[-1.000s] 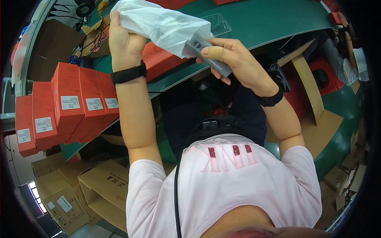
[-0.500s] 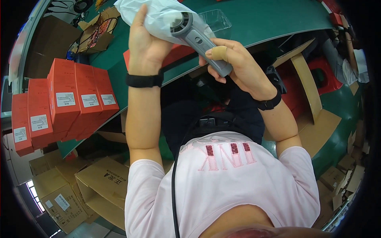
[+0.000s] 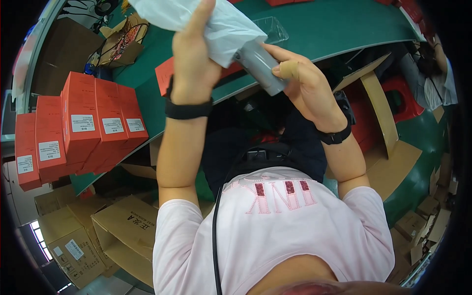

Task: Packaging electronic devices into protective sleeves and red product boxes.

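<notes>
Head view, looking down: both hands are raised over the green table, working one object between them. The left hand is closed around a white plastic bag, fingers wrapped up over the gathered film. The right hand is clamped on the handle of a grey handheld device — its upper part sits inside the bag mouth, only the handle end showing. A tan bandage wraps one finger of the right hand. Each wrist carries a black band.

Surroundings: a stack of red boxes stands at the table's left edge, a flat red box lies on the table behind the left forearm, and a clear plastic tray rests just beyond the bag. Brown cartons sit on the floor at lower left.

Risk assessment, judged from this position:

1. Slip — the film is thin and smooth, and the left hand grips loose folds rather than the device itself. If the right hand relaxes, the device could drop through the open mouth toward the lap or floor.
2. Tear — a corner of the device pressing into stretched film may puncture it.
3. Snag — bunched film at the mouth could catch on the handle and stall the hands' work.
4. Collision — the forearms are near the table edge, so a wide elbow swing could nudge the flat red box.
</notes>
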### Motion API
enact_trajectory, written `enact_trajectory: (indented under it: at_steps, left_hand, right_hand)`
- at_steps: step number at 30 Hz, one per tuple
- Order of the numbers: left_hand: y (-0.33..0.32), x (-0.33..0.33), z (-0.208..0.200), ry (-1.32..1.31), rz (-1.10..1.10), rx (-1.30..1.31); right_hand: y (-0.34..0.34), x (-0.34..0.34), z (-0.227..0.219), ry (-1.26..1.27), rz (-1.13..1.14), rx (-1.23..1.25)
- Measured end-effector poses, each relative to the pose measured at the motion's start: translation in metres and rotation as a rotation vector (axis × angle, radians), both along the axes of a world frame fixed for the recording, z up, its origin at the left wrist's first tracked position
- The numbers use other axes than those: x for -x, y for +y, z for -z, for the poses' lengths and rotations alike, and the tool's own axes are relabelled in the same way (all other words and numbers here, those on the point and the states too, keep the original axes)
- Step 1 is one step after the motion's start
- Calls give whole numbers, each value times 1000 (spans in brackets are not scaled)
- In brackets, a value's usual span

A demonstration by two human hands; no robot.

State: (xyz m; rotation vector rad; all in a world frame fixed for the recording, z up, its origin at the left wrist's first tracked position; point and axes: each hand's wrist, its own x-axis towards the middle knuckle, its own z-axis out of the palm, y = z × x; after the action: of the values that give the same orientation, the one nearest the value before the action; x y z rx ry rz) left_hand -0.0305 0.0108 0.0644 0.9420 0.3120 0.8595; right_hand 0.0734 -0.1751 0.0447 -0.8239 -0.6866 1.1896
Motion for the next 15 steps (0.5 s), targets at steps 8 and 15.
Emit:
enact_trajectory:
  at_steps: [8,15]
  left_hand:
    - [-83,5,28,92,121,-287]
    - [-84,-9,20,21,-92,-80]
  right_hand:
    - [11,-8,25,-62,345,-184]
    - [13,13,38,-190,413,-208]
